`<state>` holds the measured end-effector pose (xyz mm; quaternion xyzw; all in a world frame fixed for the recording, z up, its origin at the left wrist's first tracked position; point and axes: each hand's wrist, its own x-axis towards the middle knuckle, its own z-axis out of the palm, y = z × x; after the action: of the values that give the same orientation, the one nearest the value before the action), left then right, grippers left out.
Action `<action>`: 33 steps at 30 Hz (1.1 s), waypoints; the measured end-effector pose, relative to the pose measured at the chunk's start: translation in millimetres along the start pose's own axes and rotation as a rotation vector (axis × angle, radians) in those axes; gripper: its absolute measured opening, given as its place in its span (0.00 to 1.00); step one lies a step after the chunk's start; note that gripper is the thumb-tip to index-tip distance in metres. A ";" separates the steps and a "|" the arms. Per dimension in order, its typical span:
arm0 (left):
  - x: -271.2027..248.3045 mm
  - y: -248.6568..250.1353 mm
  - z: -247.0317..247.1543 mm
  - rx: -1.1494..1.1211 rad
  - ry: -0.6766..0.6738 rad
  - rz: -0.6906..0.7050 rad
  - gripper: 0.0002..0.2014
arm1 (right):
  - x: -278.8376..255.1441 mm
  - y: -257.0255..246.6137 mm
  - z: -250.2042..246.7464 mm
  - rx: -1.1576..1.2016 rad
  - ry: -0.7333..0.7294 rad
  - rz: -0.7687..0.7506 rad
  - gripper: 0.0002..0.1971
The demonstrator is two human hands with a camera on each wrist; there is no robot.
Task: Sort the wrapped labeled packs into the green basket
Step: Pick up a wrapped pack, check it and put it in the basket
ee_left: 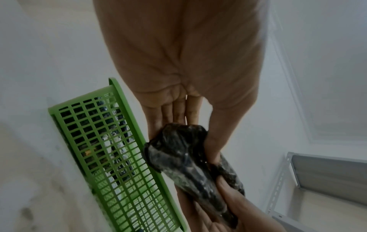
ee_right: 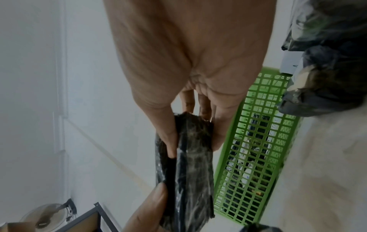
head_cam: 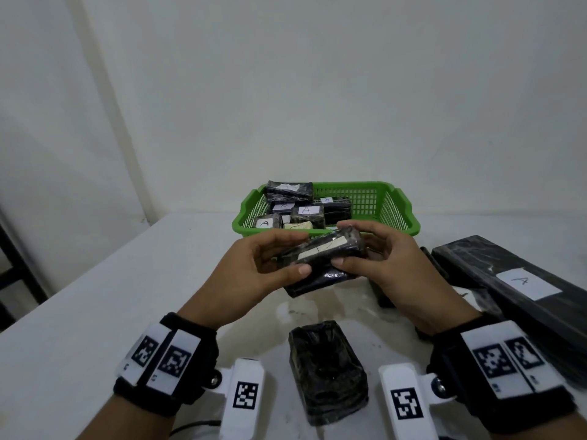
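While both hands hold a pack in the air, the nearest thing on the pale grey tabletop [head_cam: 79, 296] is a squat block wrapped in black plastic film [head_cam: 327, 369], lying between the two wrists with no label showing. Above it, the left hand [head_cam: 254, 268] and the right hand [head_cam: 390, 265] share a long black film-wrapped pack with a strip of pale label [head_cam: 320, 258]; each grip is closed on one end, thumb on the near side and fingers curled round the far side. The pack hangs clear of the tabletop, just in front of the basket's near rim. To the right lies a long flat black wrapped slab with a white label marked A [head_cam: 521, 281], with more dark wrapped pieces under and beside it. Beyond the hands sits the green plastic lattice basket [head_cam: 390, 214], its left half filled with black wrapped packs bearing white labels [head_cam: 305, 211] that read A and B; one pack leans on the far left corner. The right half shows bare mesh. A plain white wall [head_cam: 317, 90] stands behind.
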<state>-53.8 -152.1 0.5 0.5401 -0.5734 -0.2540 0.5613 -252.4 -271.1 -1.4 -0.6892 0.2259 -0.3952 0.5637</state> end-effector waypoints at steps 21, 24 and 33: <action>-1.4 -1.3 6.3 0.134 0.055 0.100 0.32 | 0.3 -0.2 13.4 0.277 0.063 0.040 0.28; -2.7 4.4 8.1 0.042 0.031 0.063 0.34 | -2.0 -4.3 8.4 0.136 -0.006 -0.114 0.24; -1.8 7.9 10.3 -0.080 0.120 0.054 0.25 | -8.4 -9.2 13.5 -0.049 -0.181 -0.080 0.35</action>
<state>-66.3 -151.4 4.5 0.5159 -0.5425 -0.2288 0.6222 -247.8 -254.2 4.2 -0.7442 0.1560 -0.3477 0.5485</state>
